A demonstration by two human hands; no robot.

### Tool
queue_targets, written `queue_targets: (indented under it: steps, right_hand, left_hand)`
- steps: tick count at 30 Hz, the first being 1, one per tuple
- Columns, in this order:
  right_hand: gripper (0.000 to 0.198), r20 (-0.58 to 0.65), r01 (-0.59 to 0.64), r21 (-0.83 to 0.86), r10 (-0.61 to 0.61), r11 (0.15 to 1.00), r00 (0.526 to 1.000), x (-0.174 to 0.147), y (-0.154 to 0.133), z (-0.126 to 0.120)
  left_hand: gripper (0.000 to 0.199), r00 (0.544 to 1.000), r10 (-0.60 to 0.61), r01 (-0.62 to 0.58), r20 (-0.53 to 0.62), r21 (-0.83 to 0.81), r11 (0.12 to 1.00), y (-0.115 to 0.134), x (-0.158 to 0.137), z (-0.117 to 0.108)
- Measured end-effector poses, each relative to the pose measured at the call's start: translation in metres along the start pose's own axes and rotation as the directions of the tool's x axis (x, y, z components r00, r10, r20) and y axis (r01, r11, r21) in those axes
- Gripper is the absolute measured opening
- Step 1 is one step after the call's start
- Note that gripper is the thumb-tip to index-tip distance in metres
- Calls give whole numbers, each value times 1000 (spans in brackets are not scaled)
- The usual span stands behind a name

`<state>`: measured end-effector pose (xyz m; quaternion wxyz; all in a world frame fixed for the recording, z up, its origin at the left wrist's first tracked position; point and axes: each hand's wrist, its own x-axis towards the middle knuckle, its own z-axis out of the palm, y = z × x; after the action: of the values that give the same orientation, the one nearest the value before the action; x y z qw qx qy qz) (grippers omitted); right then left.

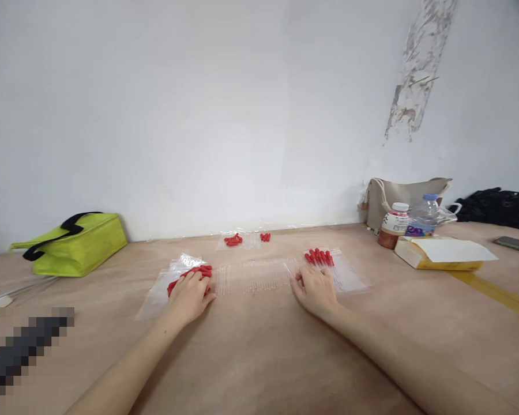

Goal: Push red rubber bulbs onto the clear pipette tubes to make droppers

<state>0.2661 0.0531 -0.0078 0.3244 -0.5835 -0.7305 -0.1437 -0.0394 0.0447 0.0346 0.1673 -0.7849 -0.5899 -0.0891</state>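
My left hand (191, 297) rests on a pile of red rubber dropper bulbs (202, 270), which lies on a clear plastic bag (153, 297). Its fingers bend over the bulbs, with the thumb apart from them. Thin clear dropper tubes (263, 275) lie side by side in a row between my hands. At the row's right end, my right hand (316, 290) is closed in a pinch on a slanted clear tube (289, 267). Just beyond it, several droppers with red bulbs (319, 257) lie on another clear bag (352, 276).
By the wall lies a bag (251, 242) with red bulbs and clear tubes. A lime-green bag (80, 245) stands left. At right are a drink bottle (392, 226), a clear bottle (424, 216), a beige handbag (409, 196), a yellow-white packet (443, 253) and a phone (516, 245).
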Motion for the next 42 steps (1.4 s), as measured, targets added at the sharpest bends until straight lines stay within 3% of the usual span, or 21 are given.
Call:
queue_targets:
  steps: [3, 10, 14, 18, 21, 25, 31, 42]
  right_hand:
    - [20, -48, 75, 58, -72, 995, 996, -14, -4, 0]
    - [18, -31, 105, 117, -102, 988, 994, -19, -3, 2]
    - [17, -33, 117, 125, -114, 985, 993, -19, -3, 1]
    - [16, -13, 169, 193, -169, 967, 985, -20, -4, -1]
    - [16, -2, 230, 254, -238, 939, 971, -21, -6, -1]
    - [19, 12, 328, 310, -349, 892, 937, -21, -11, -1]
    - [19, 56, 334, 396, -385, 855, 921, -23, -24, -5]
    - [16, 95, 323, 433, -399, 842, 912, -25, -30, -9]
  left_hand:
    - [16, 1000, -1, 1, 9, 11, 1000, 3, 0, -2]
    - [12, 999, -41, 38, 21, 100, 994, 9, 0, 5]
    - [18, 997, -57, 61, -48, 102, 993, 15, -1, 3]
    - [25, 983, 39, -74, -178, -189, 979, 33, -3, 2]
    - [26, 976, 86, -171, -198, -468, 867, 54, -7, 8]
    - [22, 977, 70, -188, -202, -660, 727, 75, -11, 20]
    - [14, 994, 67, -109, -85, -790, 604, 83, -11, 26]
    - [11, 996, 62, -84, -59, -820, 566, 86, -13, 23]
